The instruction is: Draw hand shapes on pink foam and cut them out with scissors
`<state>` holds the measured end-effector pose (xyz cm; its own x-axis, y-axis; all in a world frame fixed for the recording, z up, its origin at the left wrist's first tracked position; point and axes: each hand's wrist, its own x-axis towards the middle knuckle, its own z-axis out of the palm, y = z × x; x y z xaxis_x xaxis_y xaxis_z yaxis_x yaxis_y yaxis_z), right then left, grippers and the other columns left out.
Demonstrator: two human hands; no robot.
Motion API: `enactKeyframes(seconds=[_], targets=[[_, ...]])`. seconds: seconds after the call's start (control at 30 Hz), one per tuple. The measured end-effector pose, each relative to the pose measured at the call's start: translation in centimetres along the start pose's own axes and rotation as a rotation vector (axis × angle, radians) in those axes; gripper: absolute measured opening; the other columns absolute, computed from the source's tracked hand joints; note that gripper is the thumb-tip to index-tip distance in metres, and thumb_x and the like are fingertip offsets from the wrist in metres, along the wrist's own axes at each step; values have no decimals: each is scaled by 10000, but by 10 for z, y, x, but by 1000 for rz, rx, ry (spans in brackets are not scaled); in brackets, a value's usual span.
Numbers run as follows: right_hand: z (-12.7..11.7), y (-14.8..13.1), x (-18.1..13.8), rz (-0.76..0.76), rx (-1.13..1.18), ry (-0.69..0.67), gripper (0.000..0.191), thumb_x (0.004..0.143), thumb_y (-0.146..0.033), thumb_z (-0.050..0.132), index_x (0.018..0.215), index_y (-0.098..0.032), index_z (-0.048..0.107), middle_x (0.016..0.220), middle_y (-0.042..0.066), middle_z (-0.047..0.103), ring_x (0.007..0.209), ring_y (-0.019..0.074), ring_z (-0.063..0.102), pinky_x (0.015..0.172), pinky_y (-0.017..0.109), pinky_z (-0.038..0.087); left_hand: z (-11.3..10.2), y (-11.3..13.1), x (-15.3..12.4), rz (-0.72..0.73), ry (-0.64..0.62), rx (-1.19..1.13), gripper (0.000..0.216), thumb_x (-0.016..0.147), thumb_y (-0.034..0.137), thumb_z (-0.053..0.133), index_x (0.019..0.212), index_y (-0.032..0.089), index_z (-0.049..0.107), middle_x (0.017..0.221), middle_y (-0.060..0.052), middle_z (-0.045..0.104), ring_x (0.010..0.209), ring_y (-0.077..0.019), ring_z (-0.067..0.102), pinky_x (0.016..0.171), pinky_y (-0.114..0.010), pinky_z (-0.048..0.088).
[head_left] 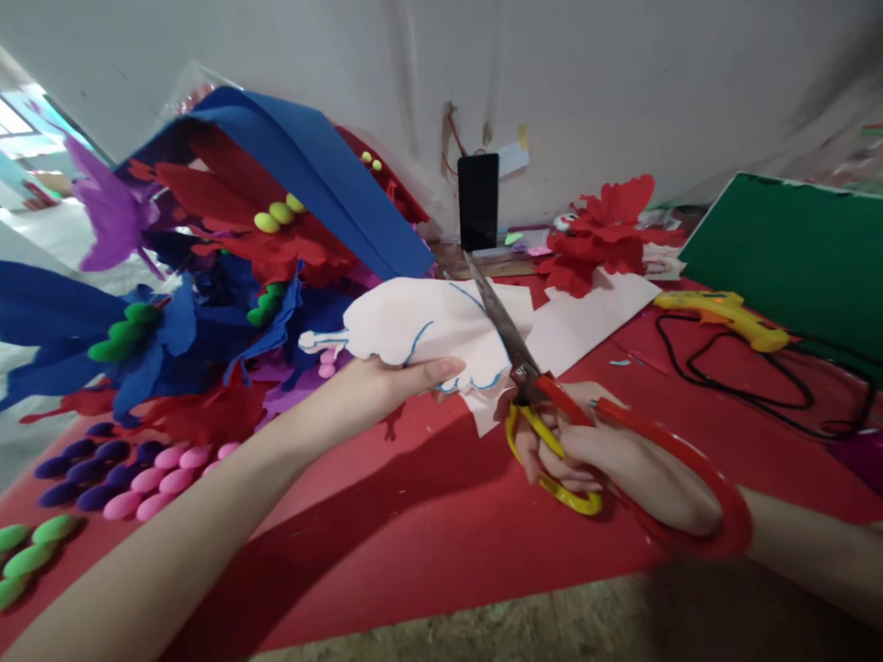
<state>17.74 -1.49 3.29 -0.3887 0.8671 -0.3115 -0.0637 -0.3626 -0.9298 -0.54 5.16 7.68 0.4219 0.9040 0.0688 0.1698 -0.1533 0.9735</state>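
Note:
My left hand [414,375] pinches a white paper shape [400,317] that has blue drawn outlines and a narrow stem pointing left. My right hand [586,446] grips a pair of scissors [498,313] by the handles, one red and one yellow. The blades point up and away, lying against the right part of the paper along a blue line. A pointed flap of paper hangs below the shape beside the scissors' pivot. The lower edge of the paper is partly hidden by my left fingers.
Blue, red and purple cut-out butterflies [138,340] crowd the left, near pink ovals [172,469]. A black phone [478,198] leans on the wall. Red cut-outs [607,234], a white sheet [586,317], a yellow glue gun [724,313] with black cable and a green board [786,248] lie right.

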Motion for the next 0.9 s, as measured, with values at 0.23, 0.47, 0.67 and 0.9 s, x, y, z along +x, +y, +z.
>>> enactKeyframes(seconds=[0.23,0.47,0.67,0.9], targets=[[0,-5,-1,-35,-102,-27,180,620,-175,491,791,-152,540,603,-4,521,439,54,380,362,163,279,-4,1,-1,-53,-58,-78,124,540,190,731,551,216,610,573,-23,617,689,-229,593,683,-324,474],[4,-7,0,34,-50,101,125,629,-171,464,748,-168,501,437,-45,417,310,46,269,296,186,179,-1,3,-1,-57,-79,-100,104,568,194,715,655,207,659,589,-16,625,628,-195,592,639,-288,470],[5,-2,5,53,53,55,165,642,-195,456,804,-172,479,410,-64,387,282,41,217,284,173,142,3,-1,2,-37,-21,-52,125,638,257,655,544,184,616,514,-3,565,510,-141,520,512,-237,427],[-19,21,19,1,113,-350,271,691,-387,542,763,-126,539,462,-52,406,323,50,337,311,186,303,13,1,0,39,241,58,182,703,272,642,591,157,557,507,31,521,469,-94,475,456,-198,374]])
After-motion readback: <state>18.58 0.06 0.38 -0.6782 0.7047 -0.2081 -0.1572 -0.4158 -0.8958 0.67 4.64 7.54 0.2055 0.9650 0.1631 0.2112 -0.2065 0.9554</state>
